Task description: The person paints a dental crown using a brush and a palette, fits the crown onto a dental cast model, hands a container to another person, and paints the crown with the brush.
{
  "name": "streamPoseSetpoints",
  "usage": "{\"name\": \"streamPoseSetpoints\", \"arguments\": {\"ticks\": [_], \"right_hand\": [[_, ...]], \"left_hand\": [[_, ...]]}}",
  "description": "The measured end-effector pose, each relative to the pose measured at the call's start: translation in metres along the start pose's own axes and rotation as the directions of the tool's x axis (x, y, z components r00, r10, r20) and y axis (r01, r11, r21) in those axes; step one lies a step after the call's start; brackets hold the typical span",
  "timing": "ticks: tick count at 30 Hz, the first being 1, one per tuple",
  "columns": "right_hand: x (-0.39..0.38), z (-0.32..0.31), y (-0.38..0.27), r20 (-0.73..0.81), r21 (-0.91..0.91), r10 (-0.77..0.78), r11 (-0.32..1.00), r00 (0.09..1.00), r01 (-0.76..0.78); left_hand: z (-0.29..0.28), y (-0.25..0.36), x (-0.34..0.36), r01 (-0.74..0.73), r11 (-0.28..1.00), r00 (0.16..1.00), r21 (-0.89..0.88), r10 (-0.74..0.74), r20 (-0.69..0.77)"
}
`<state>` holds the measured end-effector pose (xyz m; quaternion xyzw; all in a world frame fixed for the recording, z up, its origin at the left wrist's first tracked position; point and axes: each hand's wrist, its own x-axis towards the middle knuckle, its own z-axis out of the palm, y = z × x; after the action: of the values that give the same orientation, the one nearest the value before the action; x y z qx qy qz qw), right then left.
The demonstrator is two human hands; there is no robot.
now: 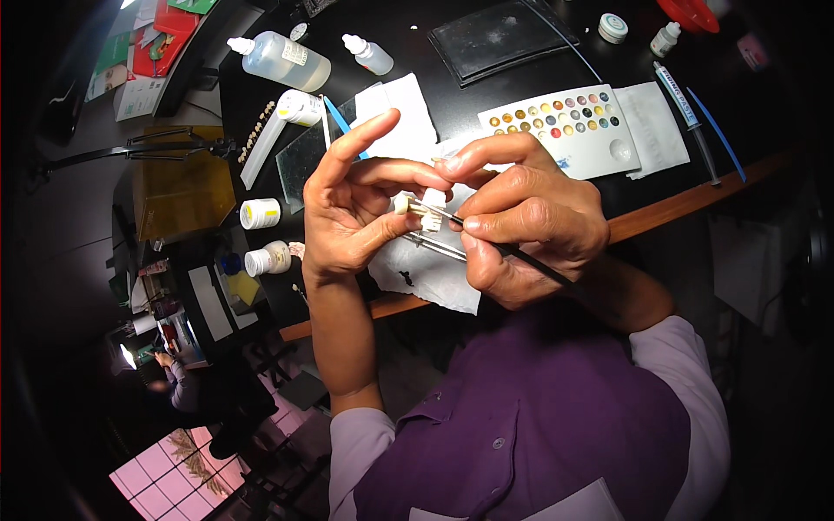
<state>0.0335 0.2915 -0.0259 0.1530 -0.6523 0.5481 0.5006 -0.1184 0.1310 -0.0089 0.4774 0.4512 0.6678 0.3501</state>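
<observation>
Both hands meet over the near edge of the black table. My left hand (347,208) is closed, with thumb and fingers around a small cream tooth-shaped piece (431,219) that looks like a set of dental teeth. My right hand (543,204) is closed on a thin brush with a black handle (537,262). The brush's front end points left to the teeth; whether its tip touches them I cannot tell. Just below the teeth, shiny metal bars (441,248) of a tool show between the hands, its ends partly hidden. White paper (434,282) lies beneath.
A white palette (560,163) with several coloured wells lies at right, beside a paste syringe (686,108). Bottles (282,61), small jars (259,214) and a row of tooth samples (257,130) stand left. A black folder (495,39) lies behind. Another person (182,386) sits far left.
</observation>
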Motion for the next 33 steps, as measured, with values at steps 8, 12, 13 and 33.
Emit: {"name": "streamPoseSetpoints", "arguments": {"ticks": [8,12,13,33], "right_hand": [[-0.0008,-0.0031,-0.0007,0.059,-0.012,-0.006,1.000,0.998,0.006],[-0.0010,-0.0028,-0.0011,0.064,-0.012,-0.004,1.000,0.998,0.005],[-0.0005,-0.0034,-0.0020,0.066,-0.009,-0.006,1.000,0.998,0.006],[-0.0014,-0.0050,-0.0016,0.109,0.030,0.049,0.998,0.993,-0.052]], "left_hand": [[-0.0023,0.0005,0.0001,-0.009,0.999,1.000,0.043,0.008,0.030],[0.0021,0.0017,0.0011,0.012,1.000,1.000,0.021,-0.012,-0.011],[0.0027,0.0022,0.0013,0.015,1.000,1.000,0.019,-0.014,-0.020],[0.0025,0.0061,0.0048,0.019,0.996,1.000,0.091,-0.018,-0.012]]}}
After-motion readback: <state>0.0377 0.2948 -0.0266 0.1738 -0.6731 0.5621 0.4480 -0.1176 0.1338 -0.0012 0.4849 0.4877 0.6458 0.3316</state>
